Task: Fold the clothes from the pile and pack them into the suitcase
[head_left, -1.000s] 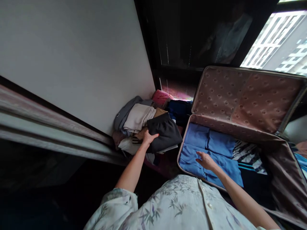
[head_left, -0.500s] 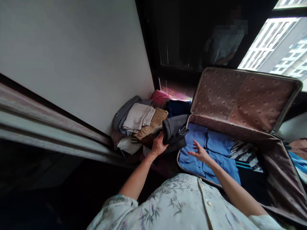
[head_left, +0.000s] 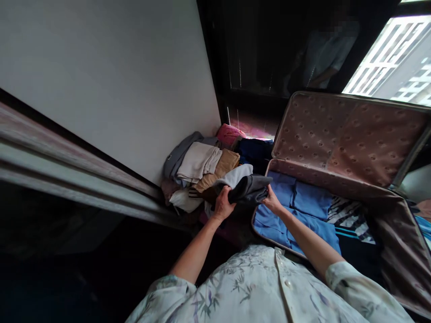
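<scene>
Left hand (head_left: 224, 204) is gripping the left end of the folded dark garment (head_left: 249, 188), fingers curled round cloth, tips hidden; right hand (head_left: 272, 200) is pinching its right end, fingers closed on it. Dark garment is hanging at the left edge of the suitcase (head_left: 397, 251), light grey cloth (head_left: 235, 174) showing behind, can't tell if also held. Blue clothes (head_left: 313, 197) are lying inside the suitcase, tan garment (head_left: 227, 163) left of it.
</scene>
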### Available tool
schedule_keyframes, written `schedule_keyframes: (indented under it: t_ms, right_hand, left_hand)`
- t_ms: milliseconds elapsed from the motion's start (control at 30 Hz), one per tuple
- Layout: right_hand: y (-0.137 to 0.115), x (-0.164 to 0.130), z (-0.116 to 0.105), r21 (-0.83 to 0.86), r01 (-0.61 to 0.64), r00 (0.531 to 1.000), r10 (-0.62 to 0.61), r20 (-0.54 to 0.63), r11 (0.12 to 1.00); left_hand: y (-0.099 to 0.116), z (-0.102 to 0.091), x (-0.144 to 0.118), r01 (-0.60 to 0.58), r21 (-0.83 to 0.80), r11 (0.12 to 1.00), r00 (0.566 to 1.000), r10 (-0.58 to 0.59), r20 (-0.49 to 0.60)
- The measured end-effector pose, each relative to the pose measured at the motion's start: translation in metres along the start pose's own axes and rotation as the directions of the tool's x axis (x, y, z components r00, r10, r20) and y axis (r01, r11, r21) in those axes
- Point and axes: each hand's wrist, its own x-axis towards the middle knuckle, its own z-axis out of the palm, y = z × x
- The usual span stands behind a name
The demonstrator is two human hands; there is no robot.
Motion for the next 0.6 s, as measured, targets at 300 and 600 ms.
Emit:
schedule_keyframes:
  t_ms: [300, 600]
  right_hand:
    - [-0.047, 0.021, 0.024, -0.119, 0.064, 0.997, -0.067, -0.023, 0.991]
    - [-0.127, -0.033, -0.039, 0.147, -0.036, 0.997, 0.025, 0.075, 0.989]
  left_hand:
    - [0.016, -0.03, 0.023, 0.16, 0.033, 0.987, 0.984, -0.157, -0.081]
    - [0.045, -0.037, 0.018, 0.609, -0.542, 0.579, 0.791, -0.495, 0.359]
